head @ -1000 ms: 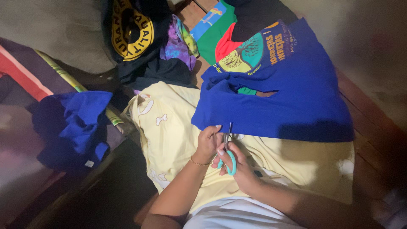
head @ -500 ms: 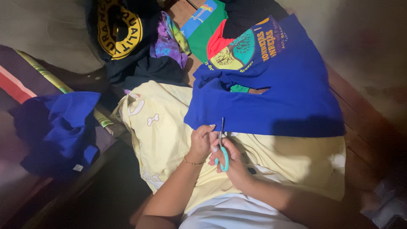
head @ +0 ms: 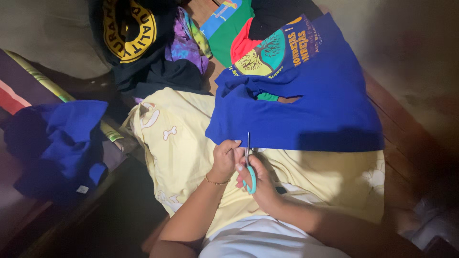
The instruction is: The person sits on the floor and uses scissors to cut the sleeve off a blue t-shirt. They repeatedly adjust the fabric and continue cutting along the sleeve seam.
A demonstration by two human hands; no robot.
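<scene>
Right hand [head: 258, 184] has its fingers through the teal handles of a pair of scissors [head: 248, 162], closed tight around them, with the blades pointing straight up into the bottom hem of a blue shirt [head: 315, 110]. The blades look nearly together, just a thin dark line against the cloth, so can't really say how far they're parted. Left hand [head: 225, 160] is right beside it, touching, fingers curled and pinching the shirt's lower edge just left of the blades. There's a thin bracelet [head: 215, 182] on that wrist.

The blue shirt spreads up and to the right from both hands, lying flat over a pale yellow cloth with bone prints [head: 181, 143] that covers the person's lap. It has a round tree graphic [head: 260, 55] near the top, and there's a slit across the middle showing green underneath.

Further out it's a pile of clothes: a black shirt with a yellow round print [head: 129, 28] at top left, a purple tie-dye piece [head: 184, 40] next to it, green and red fabric [head: 239, 38] behind the blue shirt. Another crumpled blue garment [head: 62, 143] sits well off to the left. Dim room, and a wooden floor [head: 411, 143] shows along the right.
</scene>
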